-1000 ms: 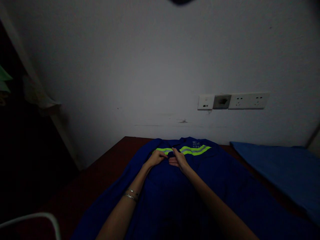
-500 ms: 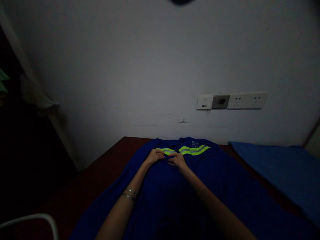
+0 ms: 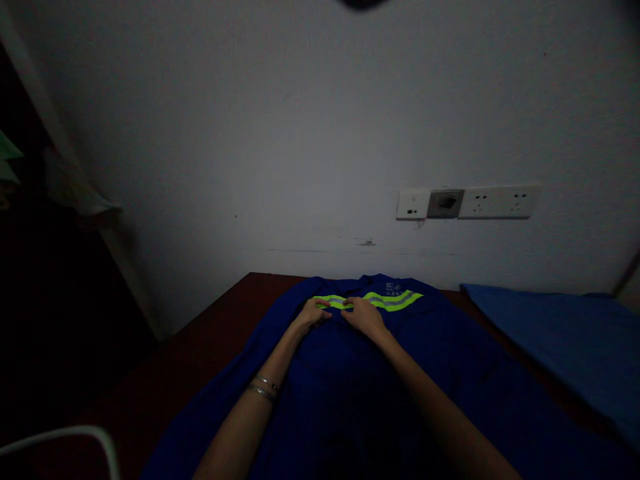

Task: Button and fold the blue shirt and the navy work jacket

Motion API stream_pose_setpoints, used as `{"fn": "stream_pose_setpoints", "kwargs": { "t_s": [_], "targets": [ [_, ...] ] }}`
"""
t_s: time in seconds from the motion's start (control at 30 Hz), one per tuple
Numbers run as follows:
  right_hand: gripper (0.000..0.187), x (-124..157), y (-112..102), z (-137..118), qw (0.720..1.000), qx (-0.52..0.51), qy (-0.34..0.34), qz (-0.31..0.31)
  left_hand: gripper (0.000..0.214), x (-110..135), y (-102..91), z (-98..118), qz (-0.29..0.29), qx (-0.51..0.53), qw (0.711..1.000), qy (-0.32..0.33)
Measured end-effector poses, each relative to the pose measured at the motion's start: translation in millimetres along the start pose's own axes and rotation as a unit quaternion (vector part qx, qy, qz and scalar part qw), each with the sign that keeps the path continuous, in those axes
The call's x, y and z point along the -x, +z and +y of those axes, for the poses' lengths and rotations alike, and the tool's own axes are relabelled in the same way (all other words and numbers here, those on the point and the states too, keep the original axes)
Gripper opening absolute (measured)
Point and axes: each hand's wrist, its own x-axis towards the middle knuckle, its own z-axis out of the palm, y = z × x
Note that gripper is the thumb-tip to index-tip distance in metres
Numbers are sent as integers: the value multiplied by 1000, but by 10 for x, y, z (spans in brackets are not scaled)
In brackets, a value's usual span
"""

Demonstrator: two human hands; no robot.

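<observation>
A dark blue work jacket [image 3: 320, 387] lies spread out with its collar toward the wall. A yellow-green and silver reflective strip [image 3: 400, 301] runs across its chest, and small white print shows above the strip. At the left part of the strip, my left hand [image 3: 313, 315] has its fingers curled on the jacket's front, pinching the cloth. Just to the right, my right hand [image 3: 367, 317] grips the cloth in the same way, its fingertips over the strip. A narrow gap separates the two hands. Dim light hides the details between the fingers.
Beneath the jacket is a dark red tabletop [image 3: 225, 307] against a grey wall [image 3: 300, 133]. A lighter blue cloth [image 3: 560, 333] lies at the right. Wall sockets [image 3: 495, 202] sit above it. A white curved bar [image 3: 75, 432] shows at the lower left.
My right hand has shifted slightly right and up onto the strip, widening the gap between the hands. My left hand stays nearly in place.
</observation>
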Motion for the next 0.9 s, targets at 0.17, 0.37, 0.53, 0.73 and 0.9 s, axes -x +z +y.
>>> {"fn": "stream_pose_setpoints", "kwargs": {
  "t_s": [0.17, 0.37, 0.53, 0.73, 0.9],
  "targets": [
    [25, 61, -69, -147, 972, 179, -147, 46, 40, -1, -6, 10, 3, 6, 1000, 5],
    [28, 74, 167, 63, 953, 148, -259, -49, 34, -21, -10, 2, -5, 25, 999, 27],
    [33, 66, 233, 156, 959, 137, -248, -33, 26, -86, 24, -69, -13, 49, 996, 67],
    [28, 83, 198, 72, 967, 149, -200, -48, 26, -194, 70, -164, 0, 74, 992, 102],
    [22, 126, 179, 8, 964, 181, -191, -40, 27, -195, 97, -147, 7, 76, 991, 108]
  ]
}}
